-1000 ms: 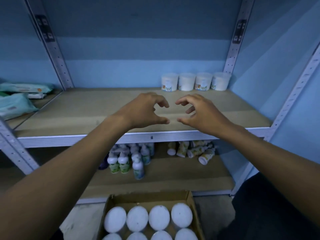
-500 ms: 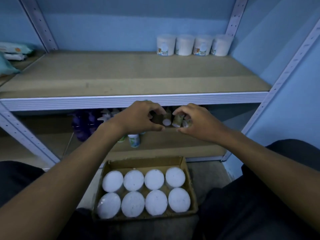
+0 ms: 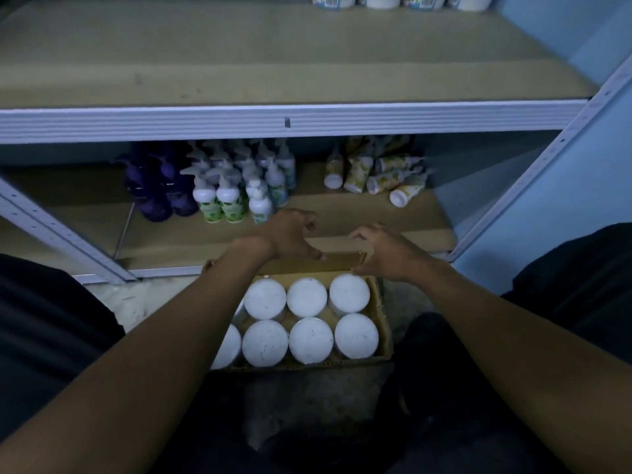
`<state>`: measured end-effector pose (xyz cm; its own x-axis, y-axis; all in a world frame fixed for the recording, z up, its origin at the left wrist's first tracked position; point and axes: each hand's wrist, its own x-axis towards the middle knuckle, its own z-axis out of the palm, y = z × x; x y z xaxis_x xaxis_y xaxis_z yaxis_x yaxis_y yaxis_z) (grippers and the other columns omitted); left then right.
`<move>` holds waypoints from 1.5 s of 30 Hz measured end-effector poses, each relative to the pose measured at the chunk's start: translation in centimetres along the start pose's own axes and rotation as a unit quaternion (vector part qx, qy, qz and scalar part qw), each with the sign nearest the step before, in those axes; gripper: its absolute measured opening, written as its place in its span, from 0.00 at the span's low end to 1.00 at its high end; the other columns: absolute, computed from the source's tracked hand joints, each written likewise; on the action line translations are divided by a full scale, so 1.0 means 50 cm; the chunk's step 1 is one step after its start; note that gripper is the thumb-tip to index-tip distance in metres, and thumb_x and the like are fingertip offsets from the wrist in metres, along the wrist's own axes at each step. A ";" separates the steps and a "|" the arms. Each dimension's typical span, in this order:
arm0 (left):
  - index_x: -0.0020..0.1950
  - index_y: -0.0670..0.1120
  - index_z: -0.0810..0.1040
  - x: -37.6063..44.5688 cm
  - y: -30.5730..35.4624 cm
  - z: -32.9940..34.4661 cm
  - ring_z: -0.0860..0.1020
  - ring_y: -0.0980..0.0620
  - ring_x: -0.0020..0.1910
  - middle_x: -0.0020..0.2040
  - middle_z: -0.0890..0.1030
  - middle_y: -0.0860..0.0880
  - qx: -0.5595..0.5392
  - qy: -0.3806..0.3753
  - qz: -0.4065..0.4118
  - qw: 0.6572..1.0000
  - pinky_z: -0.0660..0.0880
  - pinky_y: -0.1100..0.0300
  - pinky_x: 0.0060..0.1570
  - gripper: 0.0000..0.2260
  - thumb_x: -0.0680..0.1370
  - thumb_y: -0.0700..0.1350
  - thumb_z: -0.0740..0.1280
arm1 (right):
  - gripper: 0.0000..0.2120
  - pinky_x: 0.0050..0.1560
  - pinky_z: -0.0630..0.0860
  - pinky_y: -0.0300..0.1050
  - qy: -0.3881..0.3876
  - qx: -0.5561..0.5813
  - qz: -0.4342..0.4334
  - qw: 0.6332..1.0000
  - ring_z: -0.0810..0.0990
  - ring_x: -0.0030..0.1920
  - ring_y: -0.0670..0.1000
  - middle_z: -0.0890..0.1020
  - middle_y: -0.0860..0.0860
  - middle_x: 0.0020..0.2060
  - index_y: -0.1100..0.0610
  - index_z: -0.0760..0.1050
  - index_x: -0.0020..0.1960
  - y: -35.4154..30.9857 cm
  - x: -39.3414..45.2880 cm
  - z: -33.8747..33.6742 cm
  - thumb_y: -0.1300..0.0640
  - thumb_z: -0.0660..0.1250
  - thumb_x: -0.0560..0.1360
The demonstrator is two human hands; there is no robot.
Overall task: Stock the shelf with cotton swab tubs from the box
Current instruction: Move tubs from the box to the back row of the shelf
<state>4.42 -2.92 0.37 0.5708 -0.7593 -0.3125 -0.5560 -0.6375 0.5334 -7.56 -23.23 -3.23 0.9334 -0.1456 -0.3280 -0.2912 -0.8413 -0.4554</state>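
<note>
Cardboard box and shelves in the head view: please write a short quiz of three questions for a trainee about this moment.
1. True or false: both hands are empty above the box.
2. Multiple choice: where do the tubs already stocked stand? A) back right of the upper shelf B) lower shelf C) floor
3. Fill in: the white lids in the box stand in ___ rows.

Key:
1. True. The left hand and the right hand hold nothing, fingers curled open.
2. A.
3. Two; the left arm hides part of each row.
</note>
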 end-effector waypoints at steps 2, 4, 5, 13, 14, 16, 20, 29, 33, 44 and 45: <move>0.72 0.46 0.71 0.011 -0.027 0.028 0.75 0.48 0.65 0.67 0.75 0.48 -0.003 -0.020 -0.018 1.000 0.74 0.57 0.59 0.33 0.70 0.51 0.78 | 0.37 0.63 0.73 0.55 -0.015 -0.014 0.016 1.000 0.68 0.68 0.55 0.68 0.50 0.68 0.47 0.67 0.72 0.007 0.005 0.030 0.44 0.78 0.67; 0.71 0.47 0.72 0.021 -0.055 0.059 0.74 0.46 0.65 0.67 0.74 0.47 0.006 -0.041 -0.041 0.998 0.73 0.56 0.61 0.33 0.70 0.53 0.78 | 0.39 0.63 0.73 0.56 -0.025 -0.026 0.031 0.999 0.69 0.68 0.56 0.68 0.50 0.68 0.48 0.66 0.73 0.016 0.009 0.063 0.44 0.78 0.67; 0.72 0.47 0.71 0.026 -0.067 0.076 0.74 0.45 0.65 0.68 0.74 0.46 0.011 -0.046 -0.054 0.997 0.72 0.56 0.61 0.33 0.70 0.54 0.77 | 0.39 0.62 0.73 0.56 -0.031 -0.034 0.036 0.998 0.69 0.68 0.56 0.67 0.50 0.68 0.49 0.65 0.74 0.020 0.011 0.079 0.44 0.78 0.67; 0.75 0.46 0.67 0.051 -0.108 0.233 0.69 0.42 0.70 0.73 0.68 0.43 0.011 -0.013 -0.085 0.996 0.67 0.50 0.68 0.39 0.68 0.56 0.77 | 0.41 0.65 0.71 0.56 -0.053 -0.049 0.056 0.996 0.62 0.73 0.57 0.61 0.51 0.74 0.47 0.61 0.77 0.038 0.030 0.174 0.45 0.76 0.69; 0.75 0.47 0.67 0.055 -0.108 0.248 0.68 0.41 0.70 0.73 0.68 0.44 0.008 -0.010 -0.084 0.996 0.68 0.48 0.67 0.39 0.68 0.56 0.77 | 0.41 0.64 0.71 0.54 -0.052 -0.047 0.057 0.996 0.62 0.73 0.56 0.61 0.50 0.74 0.47 0.61 0.76 0.038 0.034 0.183 0.45 0.76 0.69; 0.75 0.48 0.67 0.065 -0.109 0.272 0.69 0.40 0.68 0.72 0.67 0.46 0.008 -0.008 -0.085 0.996 0.71 0.46 0.65 0.40 0.66 0.57 0.77 | 0.41 0.61 0.71 0.51 -0.049 -0.040 0.063 0.996 0.63 0.72 0.56 0.62 0.49 0.73 0.46 0.62 0.76 0.035 0.041 0.196 0.45 0.77 0.68; 0.74 0.49 0.68 0.083 -0.115 0.301 0.69 0.40 0.68 0.72 0.67 0.46 0.020 -0.020 -0.081 0.996 0.73 0.45 0.62 0.40 0.66 0.59 0.76 | 0.40 0.60 0.71 0.51 -0.040 -0.039 0.074 0.996 0.65 0.71 0.56 0.62 0.49 0.73 0.47 0.62 0.76 0.035 0.056 0.219 0.46 0.77 0.69; 0.74 0.47 0.67 0.082 -0.126 0.309 0.68 0.40 0.68 0.71 0.66 0.46 0.048 -0.044 -0.085 0.994 0.74 0.47 0.61 0.39 0.67 0.54 0.78 | 0.43 0.62 0.74 0.59 -0.040 -0.015 0.072 0.996 0.67 0.70 0.58 0.62 0.51 0.71 0.47 0.64 0.73 0.053 0.072 0.253 0.39 0.78 0.64; 0.73 0.46 0.67 0.081 -0.125 0.313 0.69 0.40 0.67 0.71 0.66 0.45 0.070 -0.046 -0.083 0.993 0.75 0.46 0.60 0.39 0.67 0.54 0.78 | 0.43 0.61 0.74 0.58 -0.035 -0.010 0.067 0.997 0.67 0.69 0.57 0.63 0.51 0.70 0.48 0.65 0.73 0.058 0.071 0.257 0.39 0.78 0.63; 0.72 0.43 0.67 0.070 -0.113 0.286 0.70 0.41 0.64 0.69 0.66 0.44 0.022 0.014 -0.061 0.998 0.73 0.49 0.60 0.39 0.66 0.54 0.78 | 0.38 0.63 0.72 0.53 -0.020 -0.019 0.064 0.998 0.66 0.71 0.55 0.62 0.49 0.71 0.46 0.67 0.73 0.042 0.067 0.222 0.47 0.77 0.67; 0.71 0.43 0.67 0.068 -0.111 0.279 0.71 0.40 0.64 0.69 0.67 0.43 0.024 0.022 -0.058 0.998 0.73 0.49 0.61 0.39 0.66 0.55 0.77 | 0.37 0.62 0.73 0.53 -0.015 -0.019 0.065 0.998 0.65 0.71 0.55 0.62 0.49 0.72 0.46 0.67 0.72 0.037 0.065 0.214 0.47 0.77 0.66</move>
<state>1.05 -3.79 -14.63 0.6581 -0.6747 -0.3343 -0.5125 -0.7266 0.4577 -7.32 -19.69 -14.00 0.8819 -0.2390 -0.4063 -0.4000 -0.8356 -0.3766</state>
